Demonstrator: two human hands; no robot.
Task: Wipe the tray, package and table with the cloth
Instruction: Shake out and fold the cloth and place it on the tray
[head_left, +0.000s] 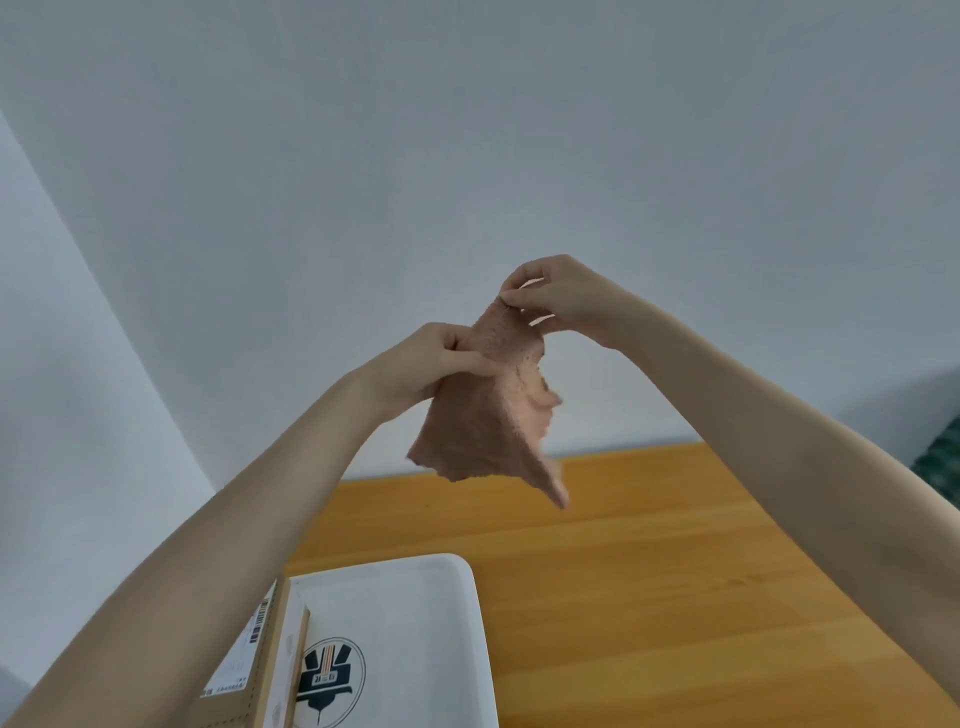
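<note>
- There is one pink cloth (488, 415), one white tray (470, 623), one brown package (262, 670), one wooden counter (675, 571) and two hands.
- The left hand (431, 364) is up in the air. Its thumb and curled fingers pinch the left side of the cloth.
- The right hand (561, 296) is a bit higher than the left hand and close to it. Its thumb and first finger pinch the top corner of the cloth.
- The cloth hangs down below both hands, high above the counter. It touches nothing else.
- The tray lies on the counter far below the left hand. It has a round black mark (332, 675) inside.
- The package sits under the left arm, right at the tray's left side. It has a white label (244, 654).
</note>
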